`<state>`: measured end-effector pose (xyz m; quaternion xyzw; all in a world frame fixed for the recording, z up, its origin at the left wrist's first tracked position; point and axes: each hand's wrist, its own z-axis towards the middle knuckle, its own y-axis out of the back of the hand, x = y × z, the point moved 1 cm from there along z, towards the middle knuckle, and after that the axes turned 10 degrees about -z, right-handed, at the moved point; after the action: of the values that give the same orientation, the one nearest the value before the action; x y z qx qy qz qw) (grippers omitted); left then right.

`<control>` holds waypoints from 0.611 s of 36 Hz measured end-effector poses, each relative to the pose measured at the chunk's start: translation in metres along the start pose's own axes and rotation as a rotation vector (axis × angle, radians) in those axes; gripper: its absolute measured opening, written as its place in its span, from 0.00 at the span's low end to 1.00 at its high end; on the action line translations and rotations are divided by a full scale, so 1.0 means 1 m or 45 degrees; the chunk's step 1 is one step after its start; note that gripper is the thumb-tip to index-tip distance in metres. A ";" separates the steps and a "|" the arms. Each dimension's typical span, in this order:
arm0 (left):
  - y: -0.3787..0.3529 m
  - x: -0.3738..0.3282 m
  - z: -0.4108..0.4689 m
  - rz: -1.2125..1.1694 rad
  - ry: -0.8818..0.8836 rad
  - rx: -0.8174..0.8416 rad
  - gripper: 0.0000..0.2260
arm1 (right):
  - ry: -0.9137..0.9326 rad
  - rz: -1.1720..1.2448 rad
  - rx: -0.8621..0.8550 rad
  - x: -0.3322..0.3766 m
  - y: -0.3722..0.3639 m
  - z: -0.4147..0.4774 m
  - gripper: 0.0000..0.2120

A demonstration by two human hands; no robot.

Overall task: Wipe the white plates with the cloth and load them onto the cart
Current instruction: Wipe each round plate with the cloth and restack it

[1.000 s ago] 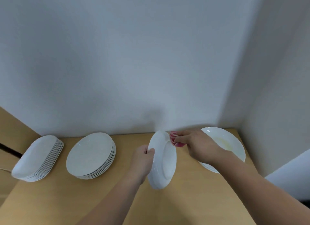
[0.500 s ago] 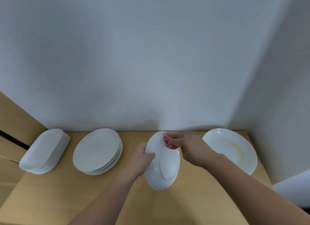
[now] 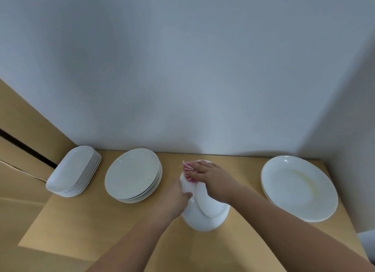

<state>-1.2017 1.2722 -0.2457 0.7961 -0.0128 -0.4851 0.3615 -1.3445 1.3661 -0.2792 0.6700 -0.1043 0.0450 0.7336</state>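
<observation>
1. Left hand (image 3: 176,198) has the white plate (image 3: 205,215) by its left rim, fingers curled onto the edge, holding it tilted up off the bench (image 3: 101,227) near the middle of the surface.
2. Right hand (image 3: 205,175) lies flat-fingered over the plate's upper part, pressing a pink cloth (image 3: 187,171) against it; the cloth peeks out from under the fingertips at the top left of the plate.
3. The plate's face is turned toward the right hand and its lower rim points down at the bench; I cannot tell whether that rim touches the wood.
4. By the back edge, left of the held plate, sits a stack of round plates (image 3: 133,175), neat and level.
5. Farther left, at the back left corner, a stack of oblong dishes (image 3: 74,171) runs diagonally along the bench's left edge.
6. Over at the right edge, close to the side wall (image 3: 349,129), a large round plate (image 3: 298,186) lies flat with at least one more under it; a faint yellowish ring shows on its face.
7. Both forearms reach in from the near edge, the right crossing above the plate's right side.
</observation>
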 end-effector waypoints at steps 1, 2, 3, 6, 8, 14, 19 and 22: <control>0.000 0.003 0.001 -0.017 0.022 -0.004 0.16 | -0.008 -0.003 0.015 -0.003 0.000 0.002 0.34; -0.001 0.006 0.002 -0.022 0.050 -0.003 0.15 | -0.025 -0.005 0.031 -0.005 0.000 0.003 0.34; -0.001 0.008 0.004 -0.021 0.083 -0.003 0.17 | -0.047 0.000 0.045 -0.008 -0.001 0.006 0.35; -0.001 0.011 0.006 -0.007 0.166 -0.013 0.19 | -0.152 0.061 0.070 -0.015 -0.002 0.010 0.35; -0.001 0.014 0.006 0.005 0.209 -0.024 0.20 | -0.222 0.116 0.084 -0.021 -0.005 0.012 0.36; 0.001 0.020 0.006 0.061 0.238 -0.020 0.20 | -0.436 0.252 0.147 -0.040 -0.018 0.006 0.36; 0.002 0.025 0.004 0.004 0.285 -0.013 0.20 | -0.631 0.348 0.207 -0.053 -0.040 -0.013 0.26; 0.003 0.028 0.003 -0.018 0.305 -0.024 0.19 | -0.721 0.462 0.196 -0.052 -0.051 -0.025 0.23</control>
<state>-1.1886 1.2581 -0.2661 0.8450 0.0408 -0.3891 0.3645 -1.3827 1.3898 -0.3417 0.6798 -0.4175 -0.0054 0.6030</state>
